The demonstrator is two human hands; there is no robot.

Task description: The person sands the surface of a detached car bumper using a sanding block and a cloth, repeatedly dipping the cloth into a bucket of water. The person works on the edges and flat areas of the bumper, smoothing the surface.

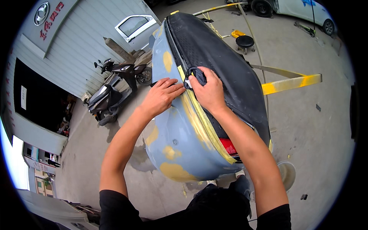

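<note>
- Setting: outdoor concrete yard (306,126) in front of a grey corrugated workshop wall (88,42); dark open doorway at left.
- Work piece: car bumper (184,142), grey-blue w/ yellow filler patches, raised off the ground in centre of view. Black textured section (226,65) runs along its right side; strip of yellowish masking tape (199,122) follows the seam between grey and black.
- Left hand (161,96): flat, fingers extended, palm pressing on grey surface just left of the tape line, fingertips near the seam.
- Right hand (209,90): closed around a dark roll w/ a white core (193,78), prob. tape, held against the seam at the top of the yellow strip. Hands just beside each other, not touching.
- Red part (229,146) visible under the right forearm, at the black section's lower end.
- Surroundings: black scooter (115,90) parked left of bumper; white car door (136,27) leaning on wall; round black stool (245,41) behind; yellow-painted bar (291,83) to the right; white car (303,9) top right.
</note>
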